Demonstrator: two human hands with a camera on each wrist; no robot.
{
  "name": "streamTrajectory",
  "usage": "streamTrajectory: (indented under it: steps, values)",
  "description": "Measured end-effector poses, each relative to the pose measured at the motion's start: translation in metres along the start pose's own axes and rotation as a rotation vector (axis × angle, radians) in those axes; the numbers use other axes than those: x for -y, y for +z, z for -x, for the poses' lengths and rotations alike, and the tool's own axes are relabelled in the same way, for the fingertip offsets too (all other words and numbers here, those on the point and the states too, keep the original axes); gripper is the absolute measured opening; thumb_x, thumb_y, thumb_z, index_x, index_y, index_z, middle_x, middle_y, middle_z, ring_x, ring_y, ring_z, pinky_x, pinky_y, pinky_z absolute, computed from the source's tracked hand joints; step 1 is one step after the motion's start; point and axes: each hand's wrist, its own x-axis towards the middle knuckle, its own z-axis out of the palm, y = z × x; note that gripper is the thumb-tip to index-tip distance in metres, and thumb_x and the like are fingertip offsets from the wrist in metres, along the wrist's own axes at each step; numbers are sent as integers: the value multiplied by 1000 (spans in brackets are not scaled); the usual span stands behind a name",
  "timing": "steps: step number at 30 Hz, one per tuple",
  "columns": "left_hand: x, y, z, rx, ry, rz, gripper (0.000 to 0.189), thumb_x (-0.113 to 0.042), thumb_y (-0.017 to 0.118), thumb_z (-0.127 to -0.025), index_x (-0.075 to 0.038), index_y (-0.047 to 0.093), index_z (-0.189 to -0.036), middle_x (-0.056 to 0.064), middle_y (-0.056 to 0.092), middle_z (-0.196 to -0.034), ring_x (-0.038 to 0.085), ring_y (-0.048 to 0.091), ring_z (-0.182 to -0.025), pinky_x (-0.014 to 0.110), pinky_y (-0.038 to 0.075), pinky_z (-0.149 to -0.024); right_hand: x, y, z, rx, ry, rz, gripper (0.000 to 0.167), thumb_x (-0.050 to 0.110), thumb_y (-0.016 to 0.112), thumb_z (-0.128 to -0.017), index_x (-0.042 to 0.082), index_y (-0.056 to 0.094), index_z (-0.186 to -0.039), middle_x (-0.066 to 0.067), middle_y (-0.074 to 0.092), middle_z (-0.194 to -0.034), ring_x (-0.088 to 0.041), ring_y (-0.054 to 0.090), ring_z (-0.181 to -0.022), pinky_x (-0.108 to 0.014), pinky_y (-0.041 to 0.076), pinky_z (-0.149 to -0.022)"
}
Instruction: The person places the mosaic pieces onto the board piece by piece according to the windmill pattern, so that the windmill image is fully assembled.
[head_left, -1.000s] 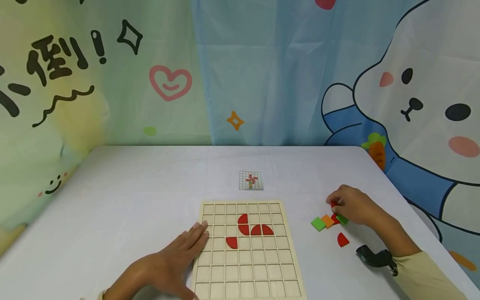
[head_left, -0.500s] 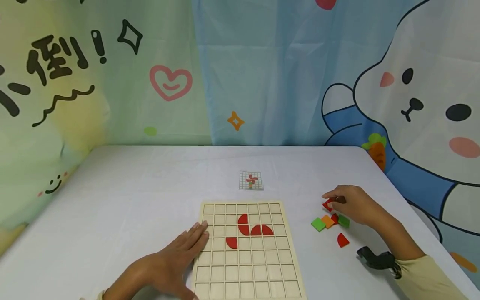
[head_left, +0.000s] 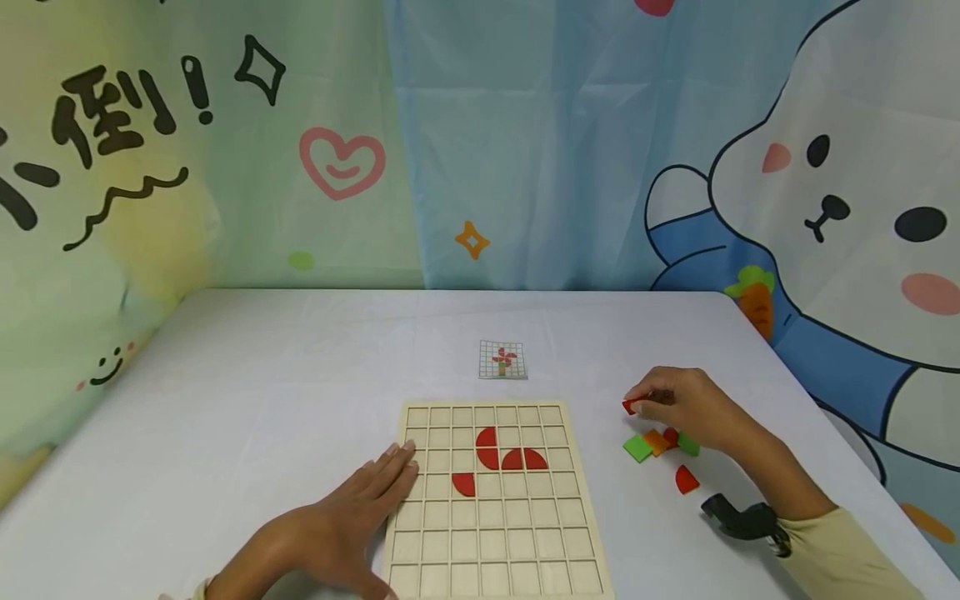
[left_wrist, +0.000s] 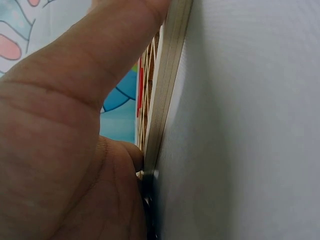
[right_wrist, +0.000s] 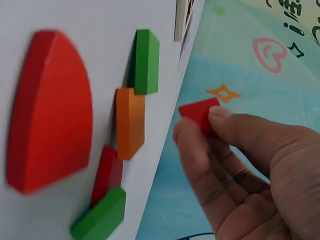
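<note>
The left hand [head_left: 348, 512] is laid with straight fingers along the left edge of the grid board [head_left: 492, 542], presumably so that shifting is prevented. By the right hand [head_left: 686, 407] a red piece [right_wrist: 200, 112] is held clear of the tabletop [head_left: 225, 417]; the grip is narrowed to a thumb-and-finger pinch, by which, it is judged, fine positioning is allowed. Loose pieces, including an orange piece [head_left: 656, 442], are kept off the board, within reach. The picture card [head_left: 502, 360] is set beyond the board, probably for reference.

White table [head_left: 225, 417], printed cloth backdrop [head_left: 525, 150] on far side — black lettering [head_left: 115, 132] and pink heart [head_left: 342, 172] left, orange star [head_left: 462, 241] right of those, big white cartoon animal [head_left: 862, 150] right.
</note>
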Motion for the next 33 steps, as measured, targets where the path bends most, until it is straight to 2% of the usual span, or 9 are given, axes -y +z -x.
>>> streamTrajectory:
  steps: [7,16,21,25,33]
  values:
    - [1,1,0,2,11,-11,131,-71,75,-64,-6,9,-156,5,-11,-162,24,-11,-146,53,9,-115,6,6,-1,6,-20,7,19,-4,71,-84,9,76,-98,5,65,-90,-17,60,-85,-28,55,-76]
    - [0,0,-1,2,-15,0,133,-71,77,-62,-8,9,-157,2,-9,-163,22,-10,-147,51,9,-116,8,15,-3,1,-12,2,22,-8,69,-84,2,75,-104,3,60,-87,-18,53,-79,-21,51,-67]
    - [0,1,0,-5,0,-12,133,-71,76,-63,-6,9,-156,4,-8,-163,23,-9,-147,51,9,-116,9,19,-4,-22,-18,9,20,-5,70,-85,5,76,-101,4,59,-88,-17,55,-82,-21,52,-72]
    - [0,1,0,-8,2,-12,133,-72,76,-62,-6,9,-156,4,-8,-163,24,-9,-147,52,9,-116,12,22,-6,-15,-42,-24,18,-3,70,-86,7,76,-100,6,61,-89,-16,57,-84,-23,53,-75]
    - [0,1,-1,-5,-5,-11,133,-72,76,-62,-7,10,-157,4,-8,-163,23,-9,-147,51,9,-116,20,26,-8,39,-141,-133,17,-2,70,-87,8,75,-100,8,65,-92,-11,59,-82,-24,53,-73]
